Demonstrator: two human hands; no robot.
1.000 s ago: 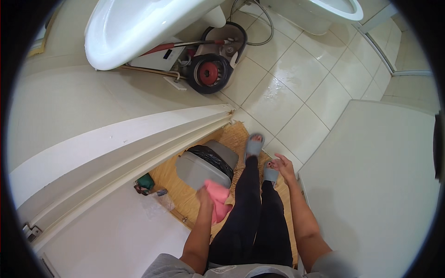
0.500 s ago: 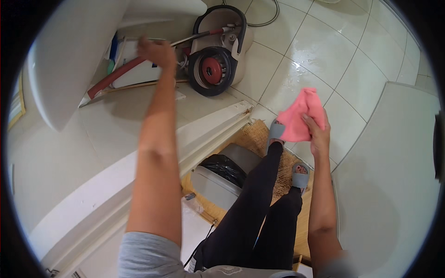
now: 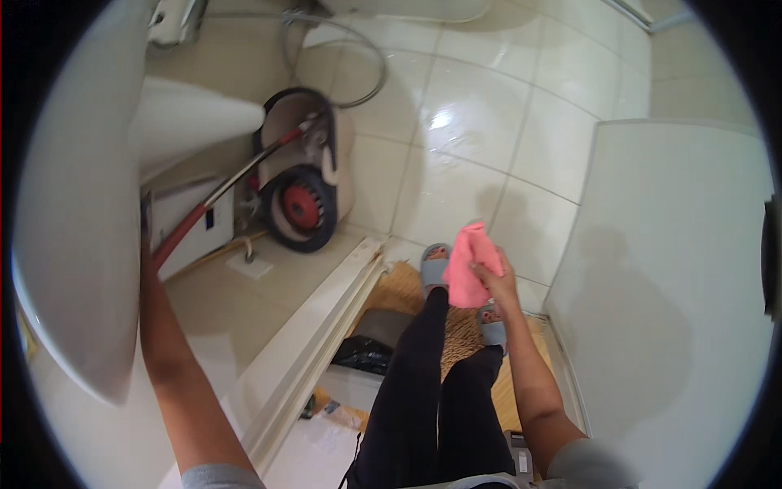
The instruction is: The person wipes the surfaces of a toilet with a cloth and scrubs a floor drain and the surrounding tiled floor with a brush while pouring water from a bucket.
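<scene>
Soft pink cloth [image 3: 470, 267] in the right hand [image 3: 498, 283]; glossy floor tiles [image 3: 472, 138] beyond it; beneath, a mat [image 3: 407, 293], probably rough woven fibre.

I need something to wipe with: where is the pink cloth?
In the head view the pink cloth hangs from the right hand, right of centre, above the grey slippers and woven mat.

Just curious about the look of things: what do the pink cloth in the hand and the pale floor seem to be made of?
The pink cloth looks like soft fabric: it folds limply. The pale floor seems glazed tile, given its shine and grid of joints.
</scene>
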